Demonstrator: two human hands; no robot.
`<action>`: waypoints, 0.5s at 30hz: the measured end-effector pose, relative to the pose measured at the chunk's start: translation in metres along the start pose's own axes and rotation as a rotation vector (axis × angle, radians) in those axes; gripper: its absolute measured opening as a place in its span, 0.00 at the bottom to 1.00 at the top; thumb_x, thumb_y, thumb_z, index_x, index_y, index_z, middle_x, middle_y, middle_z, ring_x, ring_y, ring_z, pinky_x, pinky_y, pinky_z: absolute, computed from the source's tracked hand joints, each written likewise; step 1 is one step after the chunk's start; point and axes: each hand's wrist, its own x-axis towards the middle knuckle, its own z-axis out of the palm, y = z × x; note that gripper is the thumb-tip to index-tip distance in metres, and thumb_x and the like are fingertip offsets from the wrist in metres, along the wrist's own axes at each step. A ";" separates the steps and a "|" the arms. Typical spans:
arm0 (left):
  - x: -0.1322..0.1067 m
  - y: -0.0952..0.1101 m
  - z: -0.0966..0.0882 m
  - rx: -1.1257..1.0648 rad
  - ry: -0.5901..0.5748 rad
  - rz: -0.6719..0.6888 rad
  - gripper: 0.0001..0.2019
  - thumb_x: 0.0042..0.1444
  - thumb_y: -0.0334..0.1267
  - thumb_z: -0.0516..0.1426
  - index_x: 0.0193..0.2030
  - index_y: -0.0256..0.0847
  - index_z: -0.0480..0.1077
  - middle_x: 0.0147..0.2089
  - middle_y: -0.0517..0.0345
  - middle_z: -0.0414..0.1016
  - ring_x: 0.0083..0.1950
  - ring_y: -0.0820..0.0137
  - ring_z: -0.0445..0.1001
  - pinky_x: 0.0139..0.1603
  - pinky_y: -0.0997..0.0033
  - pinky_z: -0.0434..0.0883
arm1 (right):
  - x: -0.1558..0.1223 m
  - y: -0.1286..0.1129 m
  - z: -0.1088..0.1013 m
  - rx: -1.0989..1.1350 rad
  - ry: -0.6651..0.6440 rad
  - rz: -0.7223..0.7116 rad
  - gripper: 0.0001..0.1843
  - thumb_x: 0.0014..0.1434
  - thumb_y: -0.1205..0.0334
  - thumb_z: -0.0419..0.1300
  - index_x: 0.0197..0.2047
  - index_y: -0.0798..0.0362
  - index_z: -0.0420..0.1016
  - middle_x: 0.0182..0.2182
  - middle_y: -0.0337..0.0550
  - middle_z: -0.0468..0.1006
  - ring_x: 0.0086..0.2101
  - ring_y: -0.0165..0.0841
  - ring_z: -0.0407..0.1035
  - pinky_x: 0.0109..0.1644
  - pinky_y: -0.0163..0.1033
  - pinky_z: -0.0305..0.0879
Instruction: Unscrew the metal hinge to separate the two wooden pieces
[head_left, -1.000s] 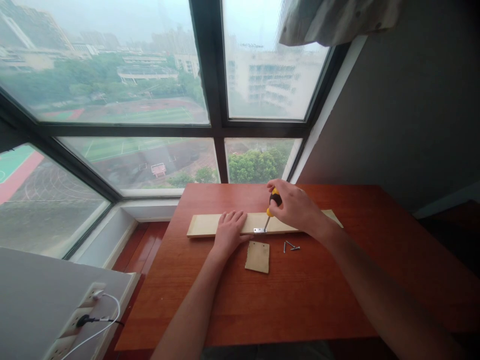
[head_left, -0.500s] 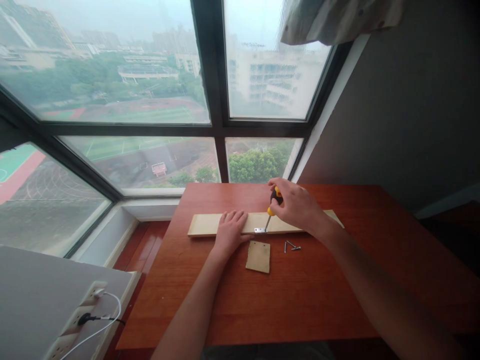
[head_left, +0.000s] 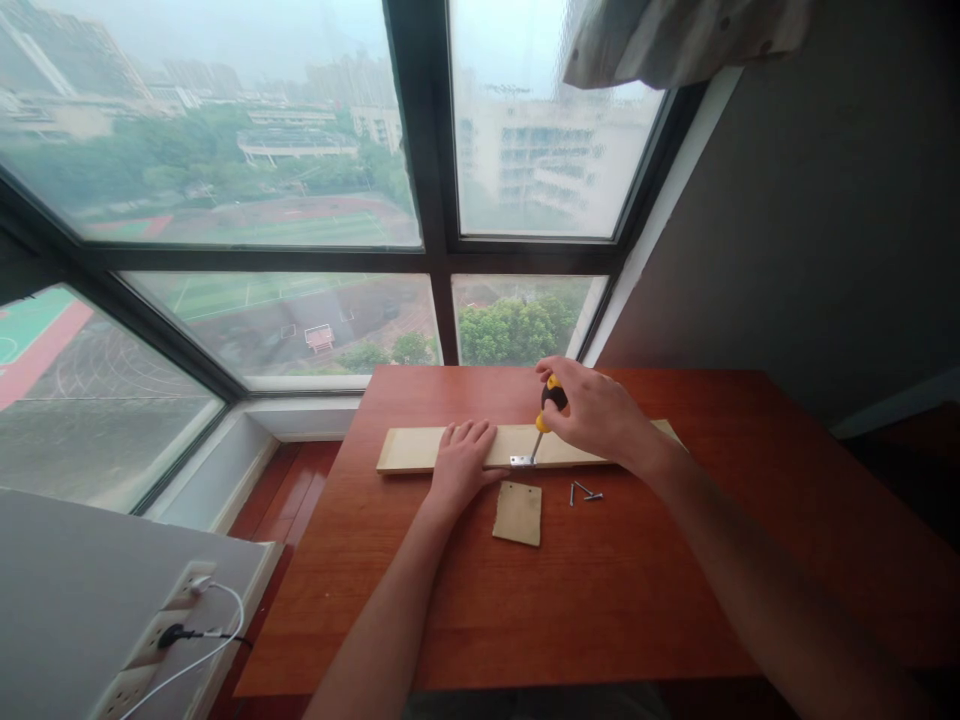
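Observation:
A long pale wooden board (head_left: 409, 450) lies crosswise on the reddish-brown table (head_left: 450, 620). My left hand (head_left: 463, 465) rests on it with the fingers stretched out, left of a small metal hinge (head_left: 522, 462) at the board's near edge. In my right hand (head_left: 592, 405) is a yellow and black screwdriver (head_left: 553, 395), gripped by its handle. Its shaft slants down, and the tip meets the right part of the hinge. My right hand and forearm cover part of the board's right side.
A small square wooden piece (head_left: 517, 514) with two holes lies just before the board. Several screws (head_left: 585, 493) lie to its right. Beyond the table stand tall windows (head_left: 525, 258); wall sockets with plugged-in cables (head_left: 180, 635) are at lower left.
Almost nothing differs. My right hand keeps its grip on the screwdriver, whose handle looks slightly turned; the tip stays at the hinge. The left hand holds its place.

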 end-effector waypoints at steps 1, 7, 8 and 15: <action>0.000 0.000 0.000 -0.002 -0.001 -0.001 0.33 0.48 0.53 0.65 0.60 0.47 0.64 0.62 0.50 0.68 0.62 0.54 0.63 0.65 0.50 0.56 | 0.000 0.000 -0.001 -0.018 0.004 0.012 0.18 0.59 0.60 0.54 0.54 0.50 0.67 0.47 0.44 0.77 0.40 0.38 0.73 0.39 0.39 0.63; 0.000 0.002 -0.003 -0.013 -0.003 0.002 0.32 0.50 0.54 0.64 0.60 0.47 0.64 0.63 0.50 0.68 0.62 0.55 0.63 0.65 0.51 0.55 | 0.001 -0.001 -0.002 -0.059 0.015 0.061 0.12 0.64 0.53 0.52 0.44 0.48 0.72 0.40 0.42 0.79 0.36 0.37 0.72 0.35 0.39 0.61; 0.000 0.002 -0.004 -0.013 0.000 0.003 0.32 0.50 0.54 0.64 0.60 0.47 0.64 0.63 0.50 0.68 0.62 0.55 0.63 0.64 0.51 0.55 | 0.001 -0.001 -0.002 -0.038 0.016 0.047 0.11 0.63 0.56 0.52 0.46 0.49 0.71 0.41 0.43 0.79 0.37 0.37 0.72 0.36 0.39 0.61; 0.000 0.003 -0.005 -0.012 -0.006 0.003 0.31 0.49 0.53 0.64 0.59 0.47 0.64 0.62 0.50 0.69 0.62 0.55 0.64 0.64 0.52 0.56 | 0.000 -0.001 -0.001 0.003 0.031 0.017 0.15 0.58 0.63 0.54 0.50 0.50 0.69 0.45 0.46 0.77 0.41 0.37 0.71 0.40 0.39 0.63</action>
